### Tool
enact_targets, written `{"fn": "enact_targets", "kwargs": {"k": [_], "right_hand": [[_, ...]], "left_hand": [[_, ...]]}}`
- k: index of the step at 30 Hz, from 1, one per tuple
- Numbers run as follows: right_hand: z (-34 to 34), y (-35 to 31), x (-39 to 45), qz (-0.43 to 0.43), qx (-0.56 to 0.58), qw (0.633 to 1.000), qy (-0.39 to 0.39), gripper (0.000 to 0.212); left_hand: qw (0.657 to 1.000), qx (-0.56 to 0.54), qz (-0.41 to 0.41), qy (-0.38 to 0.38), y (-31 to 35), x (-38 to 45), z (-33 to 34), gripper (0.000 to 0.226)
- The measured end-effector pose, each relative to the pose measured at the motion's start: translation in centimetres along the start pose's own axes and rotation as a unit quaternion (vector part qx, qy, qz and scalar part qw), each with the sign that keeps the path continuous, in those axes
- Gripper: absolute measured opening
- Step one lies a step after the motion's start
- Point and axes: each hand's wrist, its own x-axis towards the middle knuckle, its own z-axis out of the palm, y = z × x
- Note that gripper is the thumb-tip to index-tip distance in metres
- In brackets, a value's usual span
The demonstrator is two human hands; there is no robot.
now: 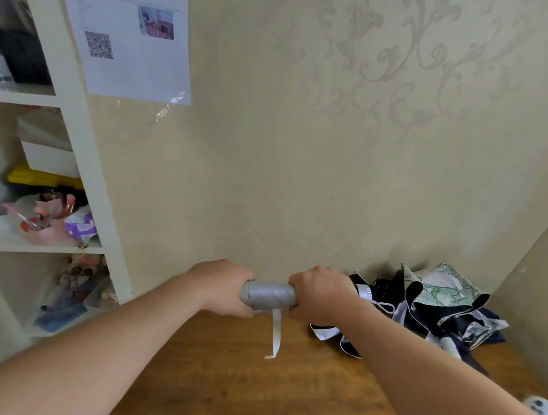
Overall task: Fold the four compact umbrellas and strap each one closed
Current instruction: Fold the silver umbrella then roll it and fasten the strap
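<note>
The wall (306, 159) in front of me is pale with a faint leaf pattern. Against it, left of the umbrella, stands a white shelf (78, 135) with boxes, bottles and small pink things in its compartments; I cannot tell what most of them are. A paper (129, 24) with a photo and a square code hangs on the wall above and left of the umbrella.

Under my arms is the brown wooden surface (260, 395). On it, right of the umbrella and near the corner of the wall, lies a pile (439, 310) of loose umbrella cloth, dark blue with white edges and one part white with green drawing. It is not folded. How many umbrellas are in this pile I cannot tell.

I hold the umbrella (268, 296), a silver one rolled into a short tube, above the surface and level from left to right. My left hand (221, 287) has its fingers curled around the left end of the umbrella. My right hand (320, 295) has its fingers curled around the right end. Only the middle part of the umbrella shows between them.

A white strap (275, 335) hangs free down from the middle of the umbrella, not wrapped around it. Its end is just above the surface.

A small white thing (542, 411) with dark spots lies far right of the umbrella, blurred.
</note>
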Motion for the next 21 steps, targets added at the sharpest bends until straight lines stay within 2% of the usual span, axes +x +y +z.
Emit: {"fn": "enact_targets", "kwargs": {"k": [2,3,6,10,12,16,21], "right_hand": [[0.5,-0.3,0.1,0.009,-0.004,1.0,-0.014,0.016],[0.6,-0.5,0.2,0.01,-0.003,1.0,-0.021,0.015],[0.7,-1.1,0.5,0.0,0.011,0.999,-0.048,0.016],[-0.3,-1.0,0.7,0.008,0.065,0.994,-0.09,0.017],[-0.3,-0.7,0.5,0.007,0.1,0.99,-0.104,0.017],[0.9,-0.7,0.2,0.017,0.164,0.981,-0.106,0.011],[1.6,0.0,0.3,0.016,0.204,0.972,-0.112,0.022]], "left_hand": [[0.998,0.038,0.034,0.025,0.2,-0.1,-0.3,0.09],[0.998,0.015,0.046,0.039,0.6,-0.2,-0.6,0.097],[0.994,-0.057,0.072,0.058,2.1,0.0,-1.3,0.081],[0.997,0.007,0.081,0.018,1.9,0.1,-1.1,0.038],[0.995,0.059,0.076,0.02,1.3,0.0,-0.6,0.032],[0.987,0.132,0.062,0.074,1.4,0.2,0.7,0.03],[0.977,0.173,0.041,0.12,1.5,0.2,1.1,0.027]]}}
